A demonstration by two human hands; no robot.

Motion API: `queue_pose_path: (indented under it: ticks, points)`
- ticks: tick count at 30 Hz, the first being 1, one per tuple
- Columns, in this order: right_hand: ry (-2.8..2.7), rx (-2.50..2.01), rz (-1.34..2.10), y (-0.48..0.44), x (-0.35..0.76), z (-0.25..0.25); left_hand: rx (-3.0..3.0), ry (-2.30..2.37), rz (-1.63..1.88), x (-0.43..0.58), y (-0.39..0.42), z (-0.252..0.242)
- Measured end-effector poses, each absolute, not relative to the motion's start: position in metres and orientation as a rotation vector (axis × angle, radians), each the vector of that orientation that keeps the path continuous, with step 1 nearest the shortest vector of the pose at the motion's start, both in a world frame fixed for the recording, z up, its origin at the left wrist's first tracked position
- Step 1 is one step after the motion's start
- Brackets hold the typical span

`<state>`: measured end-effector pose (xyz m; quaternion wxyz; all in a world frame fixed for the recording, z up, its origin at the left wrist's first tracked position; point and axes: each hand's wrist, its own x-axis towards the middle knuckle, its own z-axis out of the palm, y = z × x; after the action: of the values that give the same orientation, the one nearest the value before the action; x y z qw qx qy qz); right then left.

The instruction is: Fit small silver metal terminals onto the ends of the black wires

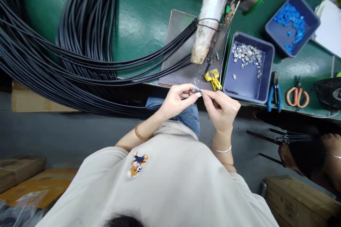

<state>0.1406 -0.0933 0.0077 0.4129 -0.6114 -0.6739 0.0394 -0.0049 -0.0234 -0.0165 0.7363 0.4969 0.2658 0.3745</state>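
Note:
My left hand (178, 100) and my right hand (223, 108) meet at the table's front edge, fingertips nearly touching. Both are closed in a pinch around something tiny, with a light, metallic-looking bit between them; its kind is too small to make out. Just beyond my fingers lies a yellow cable stripper (213, 78) on a dark board (176, 74), beside scattered white crumbs. To the right of it stands a blue-grey bin (249, 81) with many small metal connectors (246, 55). Thick bundles of black cable (106, 67) sweep in from the left and end near the board.
Blue-handled pliers (275, 92) and orange-handled snips (297, 95) lie right of the bin. A second bin (309, 39) holds blue plastic pieces (291, 23). A wrapped white post (210, 17) rises over the board. Cardboard boxes (298, 198) stand on the floor; another person's arm (331, 145) shows at right.

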Motion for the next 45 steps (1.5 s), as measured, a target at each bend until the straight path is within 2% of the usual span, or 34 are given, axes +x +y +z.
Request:
queue_pose_path:
  ticks: [6,12,18,32,40,45]
  points:
    - [-1.651,-1.584,0.170,-0.094,0.140,0.008,1.141,0.609,0.899,-0.004,-0.025,-0.017]
    - [-1.351,-1.625,0.234,-0.095,0.138,0.008,1.139,0.593,0.942,-0.003,-0.023,-0.015]
    - [-1.407,-1.592,0.380,-0.096,0.136,0.006,1.127,0.585,0.954,-0.004,-0.021,-0.014]
    - [-1.359,-1.652,0.477,-0.098,0.135,0.005,1.042,0.625,0.876,-0.004,-0.018,-0.010]
    - [-1.306,-1.592,0.464,-0.097,0.134,0.003,0.946,0.574,0.695,-0.009,-0.013,-0.014]
    - [-1.329,-1.644,0.459,-0.096,0.133,0.003,0.920,0.556,0.735,-0.008,-0.013,-0.013]
